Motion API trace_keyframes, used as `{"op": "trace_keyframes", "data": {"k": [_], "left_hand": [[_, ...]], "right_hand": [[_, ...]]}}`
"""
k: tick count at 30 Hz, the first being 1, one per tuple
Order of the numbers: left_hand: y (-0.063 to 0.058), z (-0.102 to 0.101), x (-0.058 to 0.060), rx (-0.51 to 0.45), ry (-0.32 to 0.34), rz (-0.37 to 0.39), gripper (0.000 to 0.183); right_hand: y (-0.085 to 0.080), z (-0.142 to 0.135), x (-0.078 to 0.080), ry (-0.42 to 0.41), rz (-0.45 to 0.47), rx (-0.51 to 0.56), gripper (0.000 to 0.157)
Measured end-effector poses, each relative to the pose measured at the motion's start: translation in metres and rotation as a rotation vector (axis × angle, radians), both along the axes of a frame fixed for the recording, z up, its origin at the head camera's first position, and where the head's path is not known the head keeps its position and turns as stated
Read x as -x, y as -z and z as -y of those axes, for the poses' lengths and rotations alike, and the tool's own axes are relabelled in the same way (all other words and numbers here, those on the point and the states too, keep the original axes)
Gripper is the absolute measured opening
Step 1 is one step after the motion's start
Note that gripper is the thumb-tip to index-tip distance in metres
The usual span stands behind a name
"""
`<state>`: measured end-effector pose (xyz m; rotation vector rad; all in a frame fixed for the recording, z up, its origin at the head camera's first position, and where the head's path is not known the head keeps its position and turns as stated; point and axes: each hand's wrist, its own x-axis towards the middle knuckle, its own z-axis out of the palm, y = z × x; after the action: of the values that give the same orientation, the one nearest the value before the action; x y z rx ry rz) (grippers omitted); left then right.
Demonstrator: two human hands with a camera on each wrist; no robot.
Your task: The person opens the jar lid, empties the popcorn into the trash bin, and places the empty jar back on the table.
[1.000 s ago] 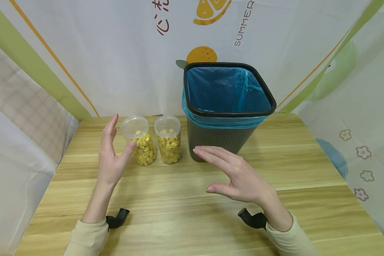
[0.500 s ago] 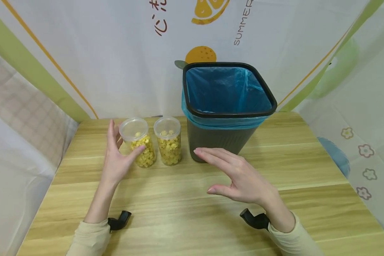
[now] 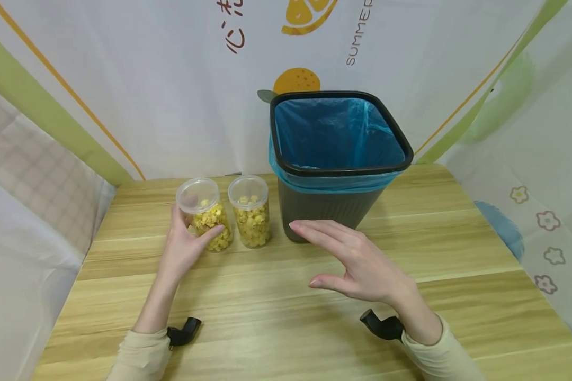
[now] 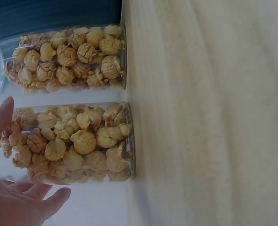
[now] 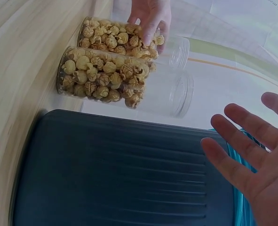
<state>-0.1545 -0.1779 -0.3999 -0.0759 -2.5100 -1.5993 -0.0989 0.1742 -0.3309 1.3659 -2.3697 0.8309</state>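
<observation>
Two clear plastic jars of yellow popcorn with clear lids stand upright side by side on the wooden table. At the left jar [image 3: 211, 216] is my left hand [image 3: 183, 246], its thumb across the front and its fingers curved round the far side, partly hidden. In the left wrist view, the thumb [image 4: 0, 117] lies along one side of that jar and fingers show on the other. The right jar [image 3: 252, 222] stands just beside it, untouched. My right hand [image 3: 352, 262] hovers in front of the bin, fingers extended and thumb apart, holding nothing.
A dark bin [image 3: 324, 206] lined with a blue bag [image 3: 333, 132] stands right of the jars at the back. A printed white curtain [image 3: 181, 95] hangs behind the wooden table [image 3: 276, 317]. Each wrist wears a black camera mount [image 3: 185, 332].
My left hand has moved right and closed in around the left popcorn jar, its thumb now across the front. My right hand has stayed nearly still. The jars stand where they were.
</observation>
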Motion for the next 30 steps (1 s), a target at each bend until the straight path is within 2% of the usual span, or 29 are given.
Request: {"op": "trace_keyframes", "data": {"k": [5, 15, 23, 30], "left_hand": [[0.001, -0.002, -0.002, -0.018, 0.000, -0.019, 0.105], [-0.006, 0.000, -0.005, 0.001, -0.059, -0.046, 0.101], [-0.026, 0.003, -0.014, -0.014, -0.104, -0.133, 0.100], [-0.040, 0.001, -0.024, -0.013, -0.144, -0.184, 0.101]], "right_hand": [[0.000, 0.000, 0.000, 0.009, 0.008, -0.010, 0.075], [0.000, 0.002, 0.000, 0.000, 0.021, -0.011, 0.076], [-0.003, 0.002, 0.002, -0.008, 0.004, -0.002, 0.075], [-0.004, 0.000, 0.001, 0.017, 0.030, -0.009, 0.077]]}}
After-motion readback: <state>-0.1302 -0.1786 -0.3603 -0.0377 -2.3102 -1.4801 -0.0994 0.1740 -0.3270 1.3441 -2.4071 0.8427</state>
